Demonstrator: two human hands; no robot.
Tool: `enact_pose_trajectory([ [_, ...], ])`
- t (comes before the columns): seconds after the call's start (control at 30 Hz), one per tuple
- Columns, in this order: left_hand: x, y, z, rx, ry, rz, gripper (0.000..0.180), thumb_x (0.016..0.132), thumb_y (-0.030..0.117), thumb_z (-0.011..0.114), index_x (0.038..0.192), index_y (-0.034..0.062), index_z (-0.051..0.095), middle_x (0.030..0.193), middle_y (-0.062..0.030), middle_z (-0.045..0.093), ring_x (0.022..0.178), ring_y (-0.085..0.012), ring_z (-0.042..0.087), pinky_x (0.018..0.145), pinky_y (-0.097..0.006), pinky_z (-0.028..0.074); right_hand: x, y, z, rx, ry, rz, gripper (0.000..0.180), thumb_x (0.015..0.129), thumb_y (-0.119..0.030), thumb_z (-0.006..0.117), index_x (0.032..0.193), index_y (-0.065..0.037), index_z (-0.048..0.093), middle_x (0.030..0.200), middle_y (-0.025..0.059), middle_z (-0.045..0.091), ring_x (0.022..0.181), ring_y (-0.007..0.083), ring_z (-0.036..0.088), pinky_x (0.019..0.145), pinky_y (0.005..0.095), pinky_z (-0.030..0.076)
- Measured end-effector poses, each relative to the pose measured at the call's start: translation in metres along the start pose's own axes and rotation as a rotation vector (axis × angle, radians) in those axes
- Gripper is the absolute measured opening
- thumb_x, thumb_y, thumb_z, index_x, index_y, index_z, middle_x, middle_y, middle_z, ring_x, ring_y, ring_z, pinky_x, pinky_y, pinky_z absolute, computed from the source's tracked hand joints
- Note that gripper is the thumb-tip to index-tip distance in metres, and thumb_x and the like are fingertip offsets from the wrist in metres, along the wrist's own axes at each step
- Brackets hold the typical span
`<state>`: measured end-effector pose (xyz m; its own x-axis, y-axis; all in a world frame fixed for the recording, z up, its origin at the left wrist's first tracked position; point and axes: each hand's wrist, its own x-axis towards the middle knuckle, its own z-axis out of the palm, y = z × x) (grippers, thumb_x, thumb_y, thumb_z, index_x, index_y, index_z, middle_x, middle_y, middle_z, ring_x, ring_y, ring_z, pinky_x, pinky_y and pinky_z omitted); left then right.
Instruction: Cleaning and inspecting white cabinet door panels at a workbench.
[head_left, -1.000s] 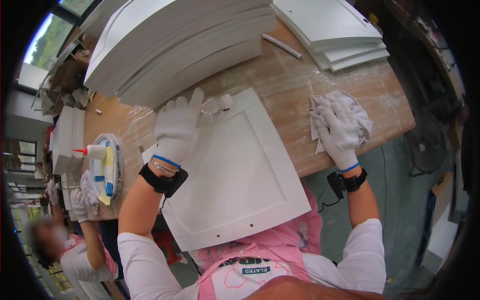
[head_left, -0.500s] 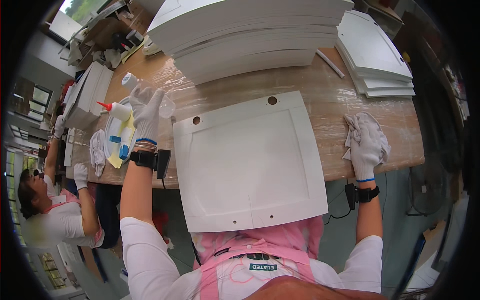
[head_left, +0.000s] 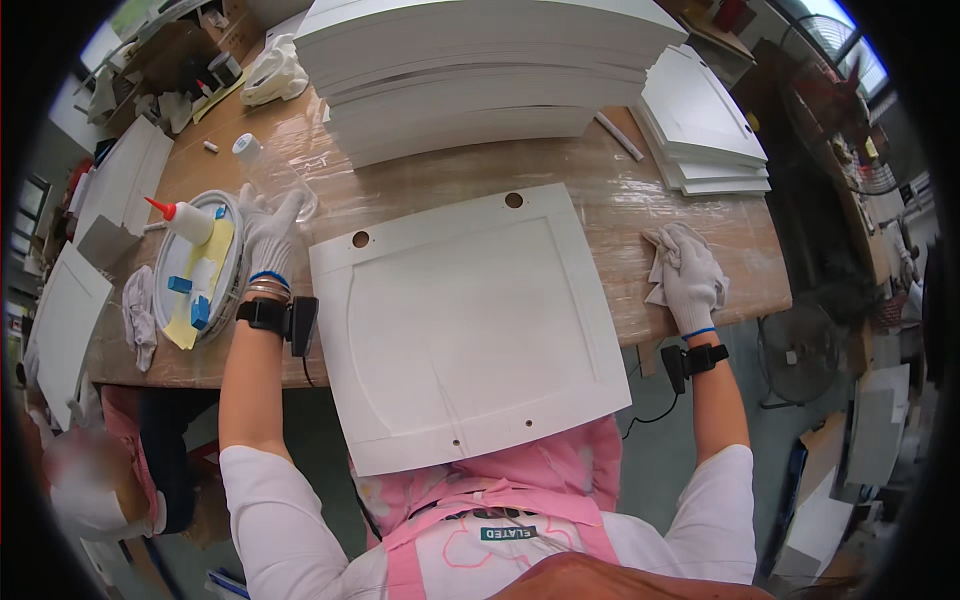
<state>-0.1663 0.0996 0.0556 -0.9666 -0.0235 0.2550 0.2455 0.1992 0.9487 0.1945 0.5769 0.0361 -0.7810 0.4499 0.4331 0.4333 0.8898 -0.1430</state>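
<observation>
My left hand [head_left: 268,235], in a white knitted glove, is beside a clear bottle with a white cap [head_left: 262,165]. Its thumb and fingers are apart near the bottle's base. In my gloved right hand [head_left: 692,283] is a white cloth [head_left: 677,242], pressed on the tabletop at the right. Between my arms lies a white panel [head_left: 470,320] with a recessed middle, two large holes along its far edge and two small ones near me. It overhangs the table's front edge. Left of my left hand, a white squeeze bottle with a red tip [head_left: 188,221] rests on a round lidded tub [head_left: 236,250].
A tall stack of white panels [head_left: 470,85] stands at the back, with a lower stack [head_left: 700,110] at the right. Small blue blocks [head_left: 200,312] lie on the tub. At the far left, a co-worker [head_left: 100,480] is beside an upright white panel [head_left: 70,320].
My left hand has drawn back from the bottle's middle toward its base. My right hand stays on the cloth. The view has shifted, and a white panel now stands before the co-worker.
</observation>
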Motion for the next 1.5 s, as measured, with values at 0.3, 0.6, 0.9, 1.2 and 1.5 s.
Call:
enact_pose_trajectory([
  [0.3,-0.208,0.054,-0.054,0.552,-0.292,-0.287,0.092,0.077,0.021,0.078,0.154,0.0115,0.029,0.133,-0.019,0.047,0.121,-0.035,0.056,0.099,-0.042,0.048,0.018,-0.12,-0.052,0.415,-0.127,-0.043,0.034,0.084,-0.004,0.065,0.118,-0.003,0.061,0.111,0.0187,0.064,0.1,0.0374,0.063,0.087,0.042,0.051],
  [0.6,-0.239,0.068,-0.049,0.601,-0.361,-0.623,0.095,0.08,0.023,0.066,0.158,0.0137,0.014,0.129,-0.028,0.059,0.11,-0.0416,0.063,0.094,-0.043,0.051,-0.015,-0.129,-0.006,-0.15,-0.307,-0.346,0.038,0.085,-0.019,0.062,0.122,-0.012,0.062,0.128,0.0096,0.059,0.118,0.0335,0.054,0.095,0.0484,0.048],
  [0.9,-0.25,0.021,-0.055,0.444,-0.335,-0.523,0.1,0.076,0.016,0.07,0.158,0.0127,0.013,0.126,-0.0287,0.06,0.109,-0.0409,0.064,0.094,-0.045,0.052,0.109,-0.164,0.039,-0.211,-0.371,-0.118,0.031,0.087,-0.018,0.062,0.117,-0.011,0.065,0.119,0.0138,0.063,0.107,0.0367,0.06,0.092,0.0453,0.05],
  [1.2,-0.238,0.036,-0.051,0.336,-0.348,-0.623,0.098,0.075,0.006,0.068,0.158,0.0079,0.015,0.149,-0.0228,0.041,0.128,-0.0332,0.052,0.106,-0.038,0.043,0.098,-0.159,0.03,-0.154,-0.379,-0.003,0.025,0.091,-0.025,0.062,0.111,-0.011,0.069,0.111,0.0166,0.066,0.103,0.0374,0.063,0.089,0.0475,0.051],
  [1.5,-0.248,0.023,-0.054,0.066,-0.285,-0.598,0.096,0.076,0.001,0.066,0.158,0.0063,0.015,0.14,-0.0187,0.052,0.121,-0.0263,0.057,0.101,-0.035,0.047,0.073,-0.144,0.023,-0.099,-0.33,-0.195,0.025,0.093,-0.027,0.058,0.111,-0.011,0.067,0.105,0.0154,0.067,0.096,0.0374,0.065,0.081,0.0494,0.051],
])
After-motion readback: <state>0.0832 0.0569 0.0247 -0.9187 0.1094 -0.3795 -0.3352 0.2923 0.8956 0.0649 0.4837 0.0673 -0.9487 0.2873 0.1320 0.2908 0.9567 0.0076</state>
